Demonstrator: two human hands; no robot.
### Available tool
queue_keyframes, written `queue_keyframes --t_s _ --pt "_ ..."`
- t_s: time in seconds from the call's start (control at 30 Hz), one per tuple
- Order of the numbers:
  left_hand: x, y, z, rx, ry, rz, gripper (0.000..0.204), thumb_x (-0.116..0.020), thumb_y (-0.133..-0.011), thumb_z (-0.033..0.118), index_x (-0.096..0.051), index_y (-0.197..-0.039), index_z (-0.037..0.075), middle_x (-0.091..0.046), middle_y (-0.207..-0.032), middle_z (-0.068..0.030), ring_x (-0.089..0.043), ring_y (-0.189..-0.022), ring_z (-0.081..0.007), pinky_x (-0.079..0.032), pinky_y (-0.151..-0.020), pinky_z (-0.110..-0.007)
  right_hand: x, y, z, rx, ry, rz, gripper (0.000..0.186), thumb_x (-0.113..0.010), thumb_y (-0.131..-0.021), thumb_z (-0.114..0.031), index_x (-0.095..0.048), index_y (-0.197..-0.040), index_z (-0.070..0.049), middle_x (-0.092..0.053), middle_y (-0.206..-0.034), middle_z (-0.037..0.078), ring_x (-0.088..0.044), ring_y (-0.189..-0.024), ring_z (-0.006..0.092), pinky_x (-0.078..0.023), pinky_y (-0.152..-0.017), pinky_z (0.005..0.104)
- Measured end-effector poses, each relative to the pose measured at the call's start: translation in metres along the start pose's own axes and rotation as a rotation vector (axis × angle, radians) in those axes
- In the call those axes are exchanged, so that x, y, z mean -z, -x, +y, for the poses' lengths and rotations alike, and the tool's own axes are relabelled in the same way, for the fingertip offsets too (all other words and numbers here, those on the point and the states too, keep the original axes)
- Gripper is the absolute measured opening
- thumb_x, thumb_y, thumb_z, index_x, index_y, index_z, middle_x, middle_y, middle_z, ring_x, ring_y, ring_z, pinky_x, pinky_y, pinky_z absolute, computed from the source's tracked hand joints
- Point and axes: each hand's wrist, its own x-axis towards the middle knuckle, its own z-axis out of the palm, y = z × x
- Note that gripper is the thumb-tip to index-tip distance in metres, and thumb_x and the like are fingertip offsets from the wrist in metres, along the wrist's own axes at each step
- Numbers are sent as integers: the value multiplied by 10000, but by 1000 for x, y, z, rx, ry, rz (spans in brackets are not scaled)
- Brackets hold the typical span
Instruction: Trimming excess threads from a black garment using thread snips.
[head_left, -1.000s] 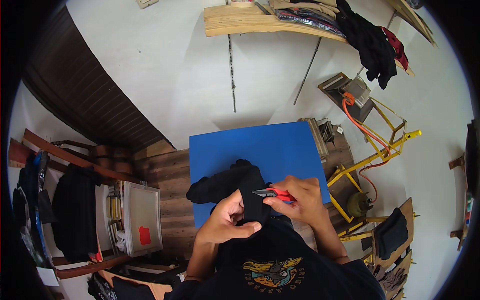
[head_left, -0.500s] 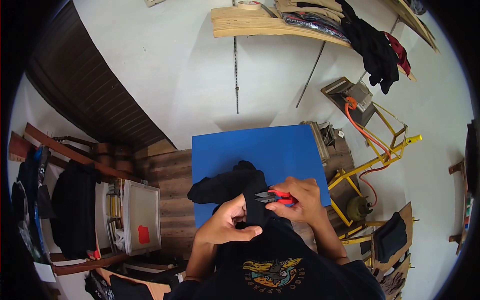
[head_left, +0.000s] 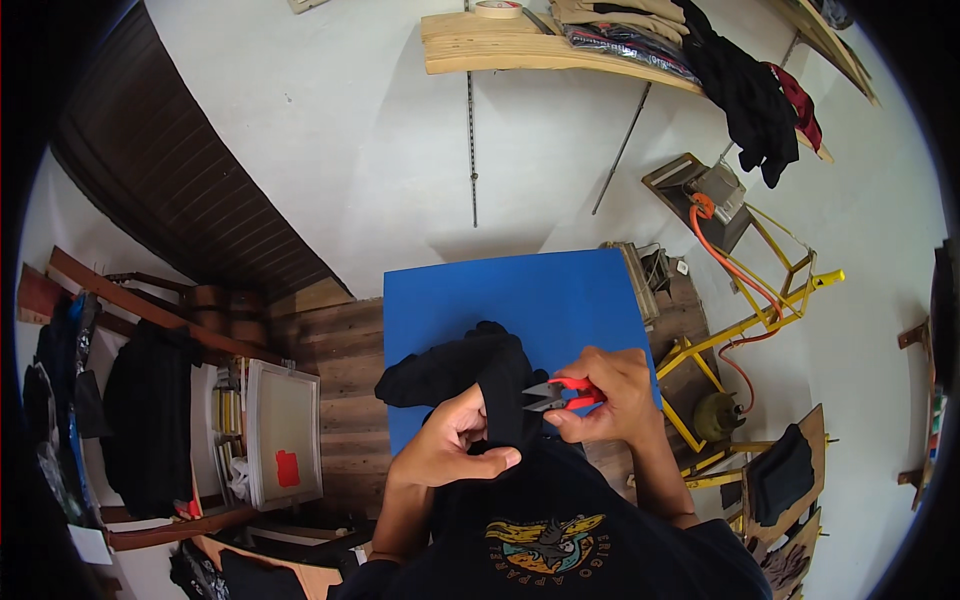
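Note:
A black garment [head_left: 455,368] lies bunched over the near part of a blue tabletop [head_left: 500,295]. My left hand [head_left: 462,440] grips a band of its cloth, with the fingers inside the fold and the thumb stretched along the near side. In my right hand [head_left: 610,395] is a pair of thread snips [head_left: 570,393] with red handles and short dark blades. The blades are parted and point left, their tips at the right edge of the held cloth. Whether any thread lies between them is too small to tell.
A wooden shelf [head_left: 500,55] with folded clothes and a tape roll [head_left: 498,10] is on the far wall. To the right stands a yellow metal frame [head_left: 730,325] with an orange hose and a gas cylinder [head_left: 717,415]. Framed screens [head_left: 285,440] and black clothes [head_left: 150,420] are at left.
My right hand and the snips have shifted slightly right, from over the cloth to its edge. My left hand keeps its hold and the cloth has turned slightly.

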Motion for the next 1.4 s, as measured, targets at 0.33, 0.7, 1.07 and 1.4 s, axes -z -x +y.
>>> queue_keyframes --t_s 0.33,0.7,1.07,1.4 --pt "-1 -3 0 49 -7 -55 687 -678 -772 -62 -384 -1389 5 -531 -914 30 -490 -812 -32 -398 -728 -195 -12 0 0 -27 -5 56 370 -862 -634 -277 -635 -816 -48 -568 -604 45 -526 -448 186 -396 -424 270" --pt "-3 -8 -6 18 -35 -19 608 -692 -783 -46 -433 -1329 22 -533 -895 38 -488 -789 -31 -401 -684 -203 -18 3 -16 -464 -473 159 310 -808 -754 -224 -602 -881 -31 -554 -646 -22 -451 -538 48 -341 -491 210" --pt "-6 -30 -24 -239 80 281 285 -613 -896 29 -596 -1175 -25 -545 -1117 -41 -523 -969 -110 -424 -840 -259 -32 -1 -22 -693 -557 11 175 -711 -863 -116 -556 -826 -41 -450 -633 -71 -359 -586 11 -294 -510 196" --pt "-12 -42 -16 -256 180 399 216 -607 -836 -103 -595 -1042 -40 -517 -984 -5 -511 -921 -80 -426 -827 -238 -17 2 -7 -336 -323 -60 277 -773 -786 -176 -593 -907 -4 -519 -659 21 -452 -548 92 -345 -501 236"
